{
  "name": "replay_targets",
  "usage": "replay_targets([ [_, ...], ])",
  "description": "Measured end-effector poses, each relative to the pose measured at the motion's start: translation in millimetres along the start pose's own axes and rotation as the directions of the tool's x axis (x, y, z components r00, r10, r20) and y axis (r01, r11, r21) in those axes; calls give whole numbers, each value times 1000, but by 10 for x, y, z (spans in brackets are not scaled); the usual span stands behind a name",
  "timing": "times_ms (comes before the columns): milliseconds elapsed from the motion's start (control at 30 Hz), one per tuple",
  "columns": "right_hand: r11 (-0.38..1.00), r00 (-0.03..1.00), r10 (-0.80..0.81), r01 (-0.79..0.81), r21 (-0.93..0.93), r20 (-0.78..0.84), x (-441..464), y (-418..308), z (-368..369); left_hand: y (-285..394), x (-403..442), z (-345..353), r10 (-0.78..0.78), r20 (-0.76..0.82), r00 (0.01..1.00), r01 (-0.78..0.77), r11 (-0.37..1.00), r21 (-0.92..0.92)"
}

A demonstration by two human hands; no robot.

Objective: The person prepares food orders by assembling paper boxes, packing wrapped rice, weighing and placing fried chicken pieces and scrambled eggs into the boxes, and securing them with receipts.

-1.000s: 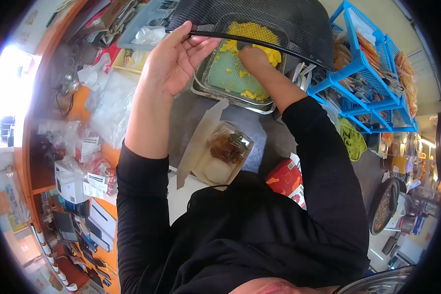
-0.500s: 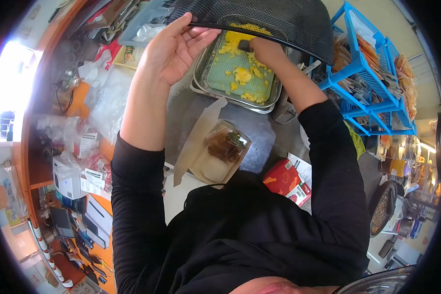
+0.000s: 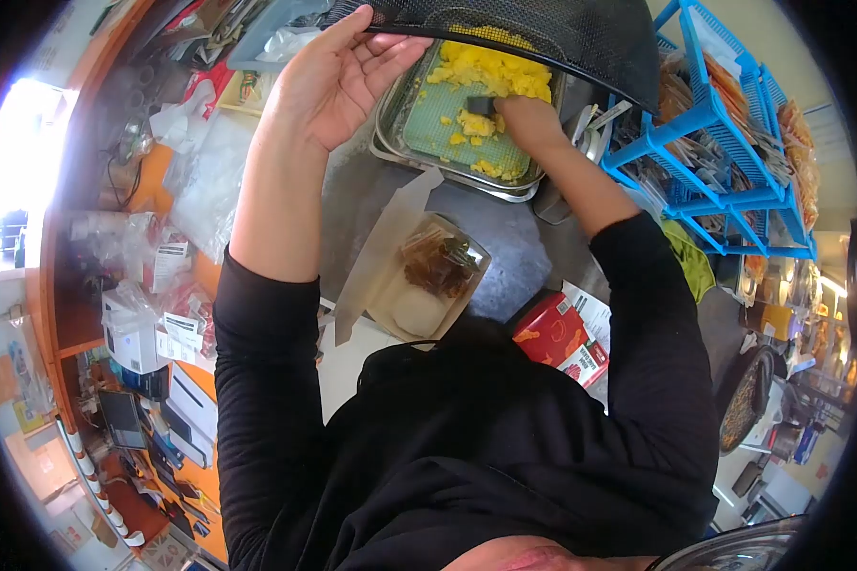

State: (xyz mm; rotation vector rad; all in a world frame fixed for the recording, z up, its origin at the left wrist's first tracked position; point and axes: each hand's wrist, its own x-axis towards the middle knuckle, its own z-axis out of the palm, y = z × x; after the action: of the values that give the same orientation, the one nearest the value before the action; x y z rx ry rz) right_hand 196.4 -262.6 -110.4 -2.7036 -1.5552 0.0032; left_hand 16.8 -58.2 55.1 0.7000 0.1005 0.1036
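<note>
My left hand (image 3: 338, 84) props up the rim of a black mesh food cover (image 3: 552, 33), thumb above and fingers beneath. Under the raised cover, my right hand (image 3: 528, 122) is closed around a utensil with a dark flat end (image 3: 481, 106); its handle is hidden in the fist. That end rests among scrambled egg (image 3: 490, 68) in a metal tray (image 3: 390, 152) lined with a green perforated mat (image 3: 438, 138). Most egg is heaped at the tray's far side, with loose bits nearer me. An open paper takeaway box (image 3: 409, 271) holds white rice and a brown, glossy food with some greens.
Blue plastic racks (image 3: 733, 190) filled with packets stand to the right. A red printed box (image 3: 552, 333) lies near my body. Clear plastic bags (image 3: 205, 181) cover the left side, beside an orange shelf (image 3: 71, 343). Metal utensils (image 3: 605, 119) sit right of the tray.
The utensil in my right hand has shifted slightly toward me. More egg is gathered at the far side, and less is scattered on the mat. My left hand still supports the cover.
</note>
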Motion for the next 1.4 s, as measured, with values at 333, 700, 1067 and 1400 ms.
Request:
replay_targets([
  [333,985,990,118,-107,-136,80,-303,205,-248,-108,-86,261,102,-145,984,-86,990,114],
  [700,995,943,-61,30,100,327,-563,90,-425,-126,-103,177,64,-125,990,-56,996,68],
  [1067,970,995,99,-100,221,17,-810,-325,-687,-142,-72,90,94,-168,981,-86,995,55],
  [1400,823,903,-260,393,411,-343,-1479,-1545,-203,-138,-89,114,42,-161,986,-46,999,-16],
])
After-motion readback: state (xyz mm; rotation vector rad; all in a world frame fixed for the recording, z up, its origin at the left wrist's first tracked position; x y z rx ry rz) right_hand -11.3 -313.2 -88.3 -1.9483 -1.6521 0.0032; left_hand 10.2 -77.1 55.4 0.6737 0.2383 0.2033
